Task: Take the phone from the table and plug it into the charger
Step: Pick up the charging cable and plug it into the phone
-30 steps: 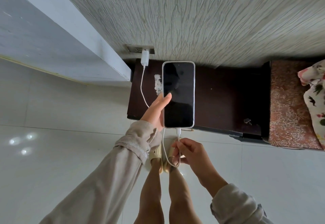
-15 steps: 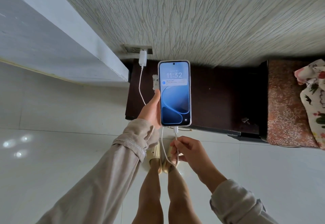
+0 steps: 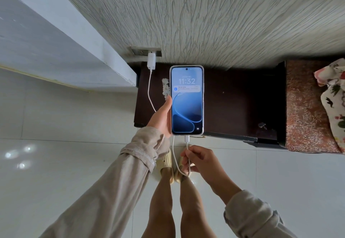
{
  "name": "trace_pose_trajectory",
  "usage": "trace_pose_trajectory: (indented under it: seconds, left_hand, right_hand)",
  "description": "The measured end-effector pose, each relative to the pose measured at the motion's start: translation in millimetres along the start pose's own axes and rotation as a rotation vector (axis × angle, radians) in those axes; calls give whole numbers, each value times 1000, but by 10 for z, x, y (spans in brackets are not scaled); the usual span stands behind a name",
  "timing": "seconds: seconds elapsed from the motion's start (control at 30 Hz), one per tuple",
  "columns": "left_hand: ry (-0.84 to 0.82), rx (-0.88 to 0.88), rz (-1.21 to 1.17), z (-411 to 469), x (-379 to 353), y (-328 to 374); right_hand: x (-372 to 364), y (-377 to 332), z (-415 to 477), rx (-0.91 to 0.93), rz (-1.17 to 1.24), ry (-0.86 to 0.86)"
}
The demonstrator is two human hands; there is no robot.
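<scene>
My left hand (image 3: 162,118) holds the phone (image 3: 186,100) upright by its left edge, above the dark table (image 3: 233,103). The screen is lit and shows 11:32 on a blue lock screen. A white plug (image 3: 187,138) sits in the phone's bottom port. My right hand (image 3: 200,160) pinches the white cable (image 3: 188,155) just below that plug. The cable loops down, passes behind my left wrist and runs up to the white charger (image 3: 151,61) in the wall socket (image 3: 145,51).
The dark table stands against a textured wall (image 3: 214,13). A bed with a patterned cover (image 3: 306,107) and a floral cloth (image 3: 334,96) borders it on the right. A white wall corner (image 3: 112,56) juts in at the left. My legs and slippers (image 3: 168,161) stand on pale floor tiles.
The phone's screen, dark a second ago, has lit up with the lock screen. My left thumb has come off the screen to the phone's edge. My right hand stays on the cable.
</scene>
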State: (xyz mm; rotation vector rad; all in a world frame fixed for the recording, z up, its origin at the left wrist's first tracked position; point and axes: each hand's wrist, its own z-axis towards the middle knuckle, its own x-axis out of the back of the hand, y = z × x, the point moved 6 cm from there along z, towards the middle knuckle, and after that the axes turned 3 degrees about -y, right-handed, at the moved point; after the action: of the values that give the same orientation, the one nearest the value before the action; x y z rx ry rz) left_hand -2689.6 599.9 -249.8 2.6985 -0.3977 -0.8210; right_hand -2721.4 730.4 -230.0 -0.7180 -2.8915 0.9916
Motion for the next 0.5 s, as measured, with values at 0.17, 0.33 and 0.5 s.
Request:
trace_pose_trajectory:
  seconds: [0.17,0.33,0.5]
  left_hand:
    - [-17,-18,-15,23,8,11]
    - [-12,-5,-23,43,21,4]
    - [8,20,2,111,65,-23]
  right_hand:
    - [-1,-2,16,15,-10,-5]
    - [-4,19,55,17,-25,3]
    - [21,51,106,21,-58,23]
